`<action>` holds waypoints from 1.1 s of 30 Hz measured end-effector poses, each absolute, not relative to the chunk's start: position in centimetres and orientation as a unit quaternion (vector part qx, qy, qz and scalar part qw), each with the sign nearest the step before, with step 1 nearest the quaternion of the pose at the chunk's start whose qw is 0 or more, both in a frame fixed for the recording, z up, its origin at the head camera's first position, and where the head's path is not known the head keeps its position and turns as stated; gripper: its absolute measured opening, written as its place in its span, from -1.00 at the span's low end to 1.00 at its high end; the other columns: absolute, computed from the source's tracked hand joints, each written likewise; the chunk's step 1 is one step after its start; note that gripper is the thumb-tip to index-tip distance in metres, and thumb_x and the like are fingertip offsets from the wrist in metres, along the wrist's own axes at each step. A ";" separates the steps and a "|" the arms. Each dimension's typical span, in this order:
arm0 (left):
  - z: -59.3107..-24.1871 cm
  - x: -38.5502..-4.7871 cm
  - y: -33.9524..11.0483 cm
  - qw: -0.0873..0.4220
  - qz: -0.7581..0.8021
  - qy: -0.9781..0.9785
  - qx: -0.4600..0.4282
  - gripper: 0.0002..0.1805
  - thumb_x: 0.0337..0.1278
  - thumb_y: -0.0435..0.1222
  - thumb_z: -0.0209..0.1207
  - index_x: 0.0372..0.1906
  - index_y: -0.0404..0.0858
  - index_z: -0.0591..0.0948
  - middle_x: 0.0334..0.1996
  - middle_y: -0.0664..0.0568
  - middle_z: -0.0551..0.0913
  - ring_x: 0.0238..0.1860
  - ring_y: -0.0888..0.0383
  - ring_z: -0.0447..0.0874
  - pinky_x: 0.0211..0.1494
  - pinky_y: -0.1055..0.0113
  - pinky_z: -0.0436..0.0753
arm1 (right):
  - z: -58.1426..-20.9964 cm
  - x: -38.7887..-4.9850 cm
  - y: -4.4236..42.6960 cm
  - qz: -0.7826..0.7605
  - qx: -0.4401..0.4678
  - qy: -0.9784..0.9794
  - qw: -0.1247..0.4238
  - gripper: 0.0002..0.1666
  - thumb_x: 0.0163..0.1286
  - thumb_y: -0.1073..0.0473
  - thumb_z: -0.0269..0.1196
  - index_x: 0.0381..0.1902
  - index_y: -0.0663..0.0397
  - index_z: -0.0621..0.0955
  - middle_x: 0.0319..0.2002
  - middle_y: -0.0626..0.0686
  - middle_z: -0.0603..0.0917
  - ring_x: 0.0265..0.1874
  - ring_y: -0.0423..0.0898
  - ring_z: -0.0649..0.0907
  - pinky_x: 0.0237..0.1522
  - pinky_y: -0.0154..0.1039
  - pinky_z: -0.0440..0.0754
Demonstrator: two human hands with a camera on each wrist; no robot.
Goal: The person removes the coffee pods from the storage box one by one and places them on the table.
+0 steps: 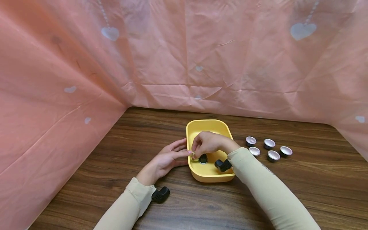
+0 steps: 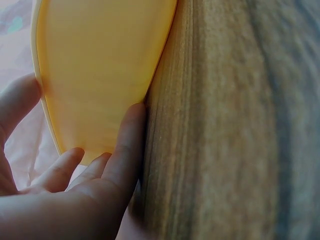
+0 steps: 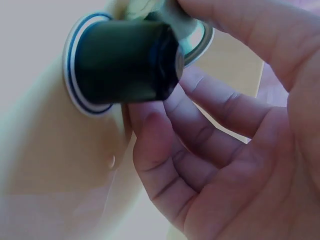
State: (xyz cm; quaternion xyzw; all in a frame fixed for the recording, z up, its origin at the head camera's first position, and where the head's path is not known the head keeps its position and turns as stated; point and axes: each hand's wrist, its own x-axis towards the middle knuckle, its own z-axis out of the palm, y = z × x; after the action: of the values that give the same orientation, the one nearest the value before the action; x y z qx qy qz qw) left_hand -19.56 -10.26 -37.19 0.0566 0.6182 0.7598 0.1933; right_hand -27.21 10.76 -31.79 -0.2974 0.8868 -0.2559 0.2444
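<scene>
A yellow bin (image 1: pixel 212 179) with rounded corners stands on the wooden table. My left hand (image 1: pixel 166 161) rests against its left wall, fingers extended along the outside and thumb at the rim. Inside the bin, my right hand (image 1: pixel 211 142) pinches a pale gold-green coffee capsule (image 3: pixel 196 42) near the left wall; the fingers partly hide it. Beside this one, a dark green coffee capsule (image 1: pixel 203 158) stands upside down on the bin floor, its rimmed side down. In the right wrist view, that dark green capsule (image 3: pixel 125 62) overlaps the pinched one.
Several dark coffee capsules (image 1: pixel 269 143) with silvery lids face up to the right of the bin, some close to the right forearm. A pink curtain (image 1: pixel 230 64) with pale hearts encloses the table (image 1: pixel 143 131) at the back and sides. Black wrist cameras (image 1: pixel 161 195) hang below the sleeves.
</scene>
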 end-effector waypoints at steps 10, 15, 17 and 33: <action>-37.1 -19.5 -10.1 0.197 0.760 0.617 0.054 -0.24 0.48 -0.36 0.26 0.68 -0.16 0.28 0.63 -0.19 0.37 0.46 -0.03 0.52 0.52 -0.15 0.58 | -31.6 -26.8 10.7 -0.272 -0.315 0.878 0.236 -0.69 0.09 0.25 0.57 -0.17 0.10 0.78 -0.30 -0.07 0.77 -0.28 -0.22 0.67 -0.17 -0.39 0.63; -37.0 -19.5 -10.1 0.201 0.759 0.616 0.057 -0.23 0.48 -0.35 0.26 0.69 -0.15 0.27 0.63 -0.17 0.35 0.47 -0.02 0.51 0.54 -0.15 0.57 | -30.7 -26.5 11.1 -0.279 -0.321 0.884 0.191 -0.67 0.06 0.22 0.61 -0.19 0.09 0.79 -0.29 -0.08 0.76 -0.26 -0.23 0.66 -0.13 -0.38 0.64; -37.0 -19.5 -10.2 0.201 0.761 0.614 0.057 -0.22 0.48 -0.35 0.26 0.69 -0.16 0.26 0.63 -0.18 0.35 0.47 -0.02 0.51 0.54 -0.15 0.57 | -30.3 -26.4 11.6 -0.298 -0.321 0.882 0.175 -0.66 0.07 0.22 0.62 -0.18 0.11 0.79 -0.30 -0.07 0.76 -0.26 -0.22 0.66 -0.13 -0.37 0.64; -36.9 -19.6 -10.7 0.197 0.757 0.621 0.053 -0.23 0.46 -0.36 0.27 0.67 -0.16 0.30 0.61 -0.18 0.39 0.37 0.08 0.58 0.50 -0.12 0.61 | -28.6 -25.4 15.8 -0.360 -0.275 0.889 0.068 -0.63 0.13 0.09 0.68 -0.12 0.03 0.82 -0.26 -0.03 0.80 -0.21 -0.12 0.70 -0.05 -0.27 0.67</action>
State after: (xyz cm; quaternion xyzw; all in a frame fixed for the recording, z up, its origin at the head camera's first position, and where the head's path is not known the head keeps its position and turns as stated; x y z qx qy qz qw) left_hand -19.57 -10.71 -36.87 0.0533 0.6208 0.7571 0.1965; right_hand -25.41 15.82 -28.61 -0.2748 0.8890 -0.3600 0.0680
